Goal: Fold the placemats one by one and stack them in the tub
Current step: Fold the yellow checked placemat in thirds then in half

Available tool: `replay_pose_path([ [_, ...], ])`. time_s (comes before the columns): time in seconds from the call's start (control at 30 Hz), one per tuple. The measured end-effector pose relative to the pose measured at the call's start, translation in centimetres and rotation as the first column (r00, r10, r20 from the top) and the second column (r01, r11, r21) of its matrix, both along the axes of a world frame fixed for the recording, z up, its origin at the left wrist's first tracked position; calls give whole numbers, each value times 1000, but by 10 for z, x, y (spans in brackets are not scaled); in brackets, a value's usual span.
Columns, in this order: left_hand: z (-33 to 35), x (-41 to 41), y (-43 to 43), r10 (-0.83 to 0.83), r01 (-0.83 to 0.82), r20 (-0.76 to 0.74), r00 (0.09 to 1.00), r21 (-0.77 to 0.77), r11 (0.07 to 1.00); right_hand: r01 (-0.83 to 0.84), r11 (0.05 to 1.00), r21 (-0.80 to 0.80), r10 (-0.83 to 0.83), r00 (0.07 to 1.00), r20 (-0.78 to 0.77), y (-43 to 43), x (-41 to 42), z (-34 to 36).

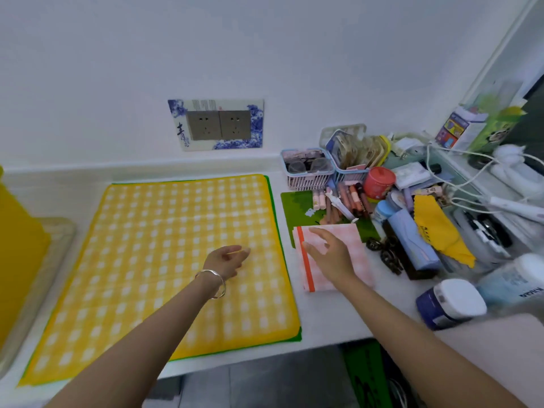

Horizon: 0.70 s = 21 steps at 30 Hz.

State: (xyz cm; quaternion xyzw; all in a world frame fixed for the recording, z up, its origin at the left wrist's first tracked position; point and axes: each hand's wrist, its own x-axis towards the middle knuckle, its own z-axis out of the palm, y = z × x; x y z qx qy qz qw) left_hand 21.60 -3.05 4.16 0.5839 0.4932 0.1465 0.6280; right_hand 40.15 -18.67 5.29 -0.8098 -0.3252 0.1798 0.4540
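Observation:
A yellow checked placemat [164, 254] lies flat and unfolded on the white counter, with a green mat's edge [298, 334] showing under it along the right and bottom. My left hand [226, 262], with a bangle on the wrist, is over the placemat's right half, fingers loosely curled. My right hand [329, 254] is spread open above a folded pink checked mat with an orange stripe [357, 260]; I cannot tell if it touches. At the far left stands a pale tub [50, 260] with a yellow folded piece [17, 245] in it.
The counter's right side is crowded: two small baskets [309, 172], a red tin [379, 178], cosmetic tubes, a lilac bottle [412, 240], a yellow cloth [438, 228], jars and white cables. A double wall socket [219, 125] sits behind the placemat. The counter's front edge runs just below the mats.

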Motion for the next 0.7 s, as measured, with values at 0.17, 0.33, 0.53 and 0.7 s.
replay_pose_path([
  [0.17,-3,-94,22,-89,129,-196,977,198,972,-195,980,-37,189,972,-138,33,-93,-12],
  [0.33,-16,-172,33,-179,273,-329,927,265,925,-355,932,-72,326,909,-259,50,-171,-34],
  [0.53,-33,-227,29,-339,492,-433,836,314,812,-454,884,-111,396,854,-337,52,-229,-62],
  [0.7,-50,-249,31,-424,585,-444,789,331,741,-445,876,-188,396,884,-248,43,-244,-73],
])
